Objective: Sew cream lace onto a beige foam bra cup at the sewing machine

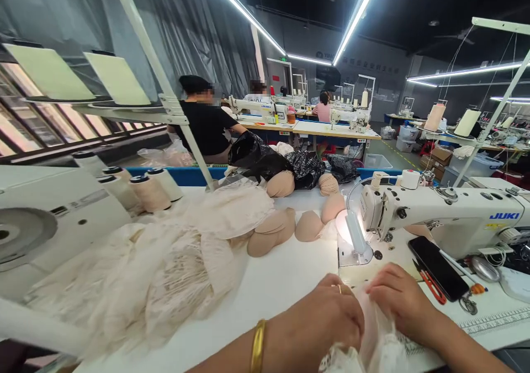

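**Two hands bunch pale lace at the needle end of the machine**

Two bare hands meet at the six o'clock edge of the view, both closed on one thin, cream-white piece of lace fabric (375,337) that lies on the white worktable (290,273) just in front of the white JUKI sewing machine (447,213). The left hand (327,318), with a gold bangle (257,346) at the wrist, is curled into a narrow grip over the cloth; the right hand (399,301) pinches it from the other side, fingers folded down.

The lace looks light, limp and open-weave, so it probably creases and snags easily; a hold at the edges, with fingertips close together, seems the surest.

At three o'clock from the hands lie a black phone (439,268) and red-handled snips (430,284). At ten o'clock sits a loose heap of cream lace pieces (165,262), and at twelve o'clock several beige moulded foam cups (285,226). Farther off, other people sit at their own machines
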Action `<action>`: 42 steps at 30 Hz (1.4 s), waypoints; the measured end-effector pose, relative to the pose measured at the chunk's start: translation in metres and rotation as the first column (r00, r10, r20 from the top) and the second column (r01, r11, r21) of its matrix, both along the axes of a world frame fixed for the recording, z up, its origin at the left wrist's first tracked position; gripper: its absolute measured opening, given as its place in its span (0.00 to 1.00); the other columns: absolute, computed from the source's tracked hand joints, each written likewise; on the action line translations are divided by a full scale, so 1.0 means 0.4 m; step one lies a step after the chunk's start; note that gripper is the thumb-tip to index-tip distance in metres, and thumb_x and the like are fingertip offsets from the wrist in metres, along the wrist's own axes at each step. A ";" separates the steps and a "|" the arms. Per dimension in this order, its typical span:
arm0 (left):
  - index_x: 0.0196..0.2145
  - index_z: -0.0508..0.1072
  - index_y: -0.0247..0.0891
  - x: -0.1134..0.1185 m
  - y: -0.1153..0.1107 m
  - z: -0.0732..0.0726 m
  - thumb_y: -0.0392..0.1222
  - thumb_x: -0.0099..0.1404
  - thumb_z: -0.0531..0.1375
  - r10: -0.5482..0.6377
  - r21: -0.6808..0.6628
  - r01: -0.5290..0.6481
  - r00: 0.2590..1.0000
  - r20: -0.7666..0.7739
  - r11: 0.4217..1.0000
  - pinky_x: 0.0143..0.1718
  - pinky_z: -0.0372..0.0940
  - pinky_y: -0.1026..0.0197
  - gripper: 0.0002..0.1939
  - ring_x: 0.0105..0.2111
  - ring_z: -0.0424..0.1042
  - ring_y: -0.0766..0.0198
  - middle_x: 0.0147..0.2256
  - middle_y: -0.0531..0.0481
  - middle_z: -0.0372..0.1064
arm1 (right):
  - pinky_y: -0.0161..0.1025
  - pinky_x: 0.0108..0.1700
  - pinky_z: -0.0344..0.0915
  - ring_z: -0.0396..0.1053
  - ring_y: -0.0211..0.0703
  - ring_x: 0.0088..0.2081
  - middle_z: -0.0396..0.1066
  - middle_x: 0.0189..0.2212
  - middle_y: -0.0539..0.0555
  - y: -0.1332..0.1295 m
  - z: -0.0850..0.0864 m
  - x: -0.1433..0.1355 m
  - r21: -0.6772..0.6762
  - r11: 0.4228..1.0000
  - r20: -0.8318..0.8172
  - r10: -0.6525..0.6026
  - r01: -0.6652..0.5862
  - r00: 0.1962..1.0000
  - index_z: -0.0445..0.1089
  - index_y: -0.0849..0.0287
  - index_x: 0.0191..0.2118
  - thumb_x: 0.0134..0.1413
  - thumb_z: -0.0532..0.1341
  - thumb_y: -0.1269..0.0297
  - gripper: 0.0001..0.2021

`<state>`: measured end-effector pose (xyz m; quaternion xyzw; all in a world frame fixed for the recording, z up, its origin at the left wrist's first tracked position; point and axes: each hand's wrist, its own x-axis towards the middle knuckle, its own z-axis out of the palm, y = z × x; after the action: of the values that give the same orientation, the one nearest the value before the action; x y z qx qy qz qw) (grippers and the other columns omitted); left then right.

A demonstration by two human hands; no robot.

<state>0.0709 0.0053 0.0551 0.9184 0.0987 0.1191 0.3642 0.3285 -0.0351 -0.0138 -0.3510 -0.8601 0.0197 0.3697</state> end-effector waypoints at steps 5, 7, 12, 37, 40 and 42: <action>0.24 0.70 0.36 0.056 0.109 -0.047 0.20 0.51 0.62 0.023 0.390 0.075 0.970 -0.241 0.918 0.60 0.55 0.40 0.12 0.44 0.77 0.54 0.44 0.53 0.80 | 0.39 0.38 0.60 0.67 0.45 0.39 0.76 0.33 0.52 0.139 0.002 0.008 0.189 0.982 0.285 -0.024 -0.032 0.958 0.70 0.57 0.36 0.67 0.58 0.80 0.12; 0.25 0.71 0.36 0.067 0.129 -0.057 0.20 0.51 0.62 0.040 0.369 0.069 0.959 -0.280 0.927 0.59 0.56 0.40 0.12 0.41 0.77 0.57 0.45 0.54 0.79 | 0.38 0.37 0.60 0.67 0.44 0.38 0.75 0.32 0.51 0.150 -0.008 0.016 0.103 0.995 0.240 -0.011 -0.014 0.971 0.69 0.56 0.34 0.64 0.55 0.82 0.14; 0.26 0.72 0.37 0.070 0.128 -0.067 0.20 0.48 0.63 0.108 0.251 -0.043 0.962 -0.250 0.967 0.61 0.54 0.33 0.13 0.39 0.76 0.58 0.44 0.55 0.78 | 0.39 0.40 0.63 0.70 0.44 0.41 0.78 0.37 0.50 0.117 0.001 0.041 -0.096 0.995 0.160 0.040 -0.025 0.986 0.71 0.55 0.39 0.62 0.54 0.81 0.14; 0.23 0.69 0.36 0.086 0.115 -0.111 0.24 0.50 0.61 0.224 0.235 -0.187 0.964 -0.141 0.954 0.51 0.55 0.42 0.09 0.40 0.72 0.56 0.49 0.54 0.76 | 0.40 0.39 0.63 0.68 0.47 0.37 0.72 0.31 0.50 0.116 0.001 0.043 -0.159 0.969 0.241 -0.147 0.188 0.959 0.70 0.53 0.39 0.53 0.54 0.82 0.16; 0.23 0.68 0.36 0.082 0.121 -0.112 0.24 0.49 0.61 0.206 0.239 -0.170 0.970 -0.132 0.956 0.50 0.55 0.45 0.09 0.39 0.71 0.57 0.49 0.55 0.76 | 0.40 0.38 0.62 0.68 0.47 0.36 0.72 0.31 0.50 0.113 0.004 0.042 -0.151 0.967 0.245 -0.164 0.205 0.956 0.71 0.52 0.40 0.53 0.55 0.81 0.16; 0.23 0.68 0.36 0.080 0.129 -0.110 0.25 0.49 0.61 0.189 0.259 -0.150 0.973 -0.132 0.954 0.49 0.56 0.47 0.09 0.38 0.71 0.58 0.47 0.55 0.75 | 0.39 0.38 0.61 0.67 0.47 0.36 0.72 0.32 0.50 0.112 0.005 0.042 -0.155 0.964 0.250 -0.175 0.217 0.952 0.72 0.52 0.41 0.54 0.55 0.81 0.17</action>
<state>0.1030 0.0568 0.0113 0.9512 0.1898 0.0895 0.2264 0.3452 0.0096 -0.0117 -0.4669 -0.8530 0.0194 0.2326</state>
